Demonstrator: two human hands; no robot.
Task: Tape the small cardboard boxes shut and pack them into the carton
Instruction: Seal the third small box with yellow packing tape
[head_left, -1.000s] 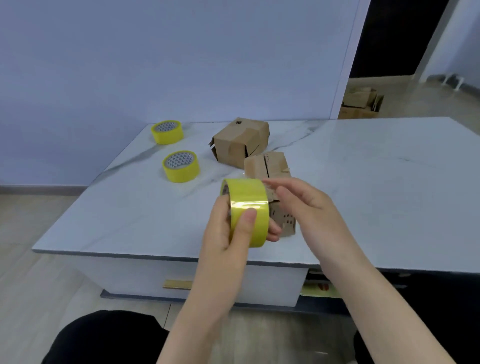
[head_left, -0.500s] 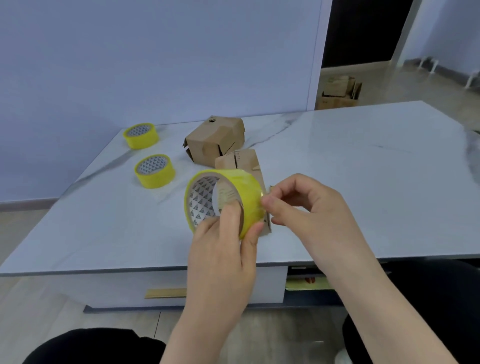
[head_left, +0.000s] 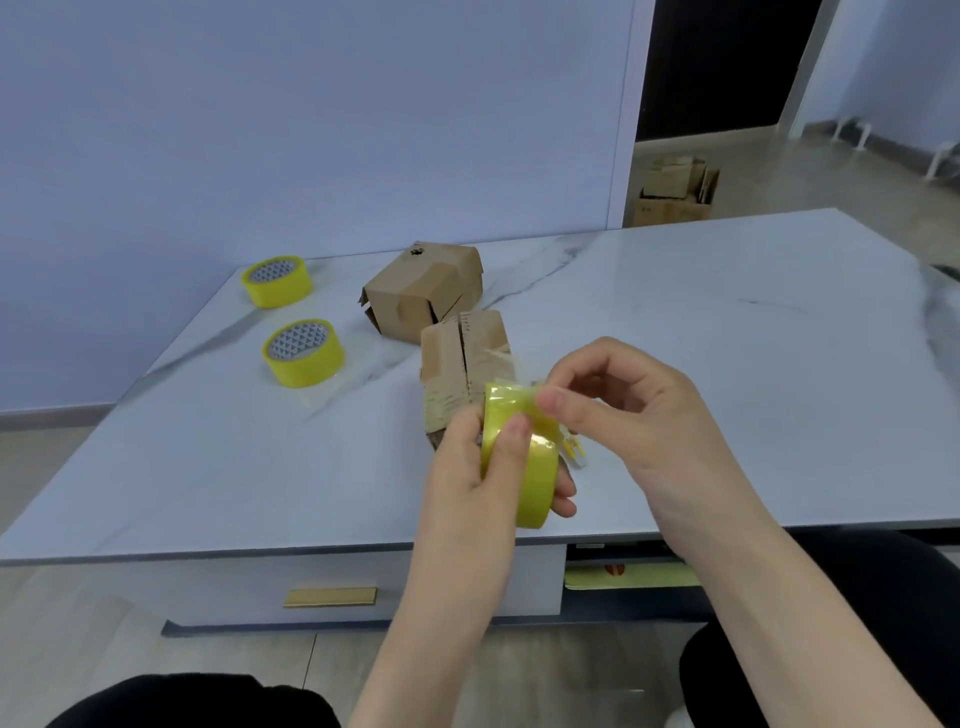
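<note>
My left hand (head_left: 467, 478) grips a yellow tape roll (head_left: 524, 457) just above the table's front edge, thumb across its outer face. My right hand (head_left: 639, 415) pinches the loose tape end at the top of the roll between thumb and forefinger. Right behind the roll stands a small cardboard box (head_left: 457, 364) with a slit between its top flaps; its lower front is hidden by my left hand. A second small cardboard box (head_left: 426, 293) lies tilted farther back, its flaps loose.
Two more yellow tape rolls lie at the left, one nearer (head_left: 303, 353) and one at the back corner (head_left: 277, 280). The marble table (head_left: 727, 364) stretches right. Cartons (head_left: 675, 192) sit on the floor beyond the doorway. A wall runs behind the table.
My left hand has turned the roll so its edge faces me instead of its open core. My right hand's pinch has shifted to the tape end on top of the roll.
</note>
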